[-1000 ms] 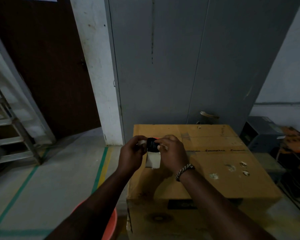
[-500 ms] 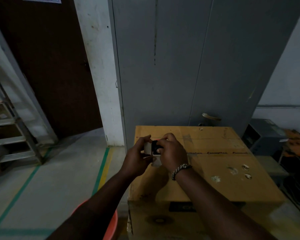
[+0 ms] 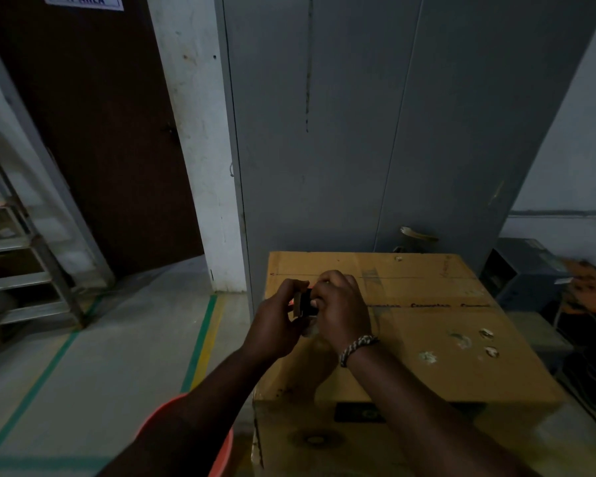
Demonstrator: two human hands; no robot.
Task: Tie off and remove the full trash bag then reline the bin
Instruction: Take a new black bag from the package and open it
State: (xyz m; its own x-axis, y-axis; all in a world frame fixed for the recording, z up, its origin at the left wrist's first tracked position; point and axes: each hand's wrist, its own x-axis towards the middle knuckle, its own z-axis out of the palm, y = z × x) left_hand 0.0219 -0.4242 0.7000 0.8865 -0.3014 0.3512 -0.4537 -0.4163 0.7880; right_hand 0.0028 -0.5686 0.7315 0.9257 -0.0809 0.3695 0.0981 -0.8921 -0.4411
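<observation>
At mid-frame I am pinching a small dark roll [image 3: 307,302], probably liners, between both hands: my left hand [image 3: 275,320] is curling its fingers [image 3: 294,287] round the left end, and my right hand [image 3: 342,313] is gripping the right, above the box [image 3: 427,342]. The bin [image 3: 222,454] is sitting at lower left, nearer my left hand.
</observation>
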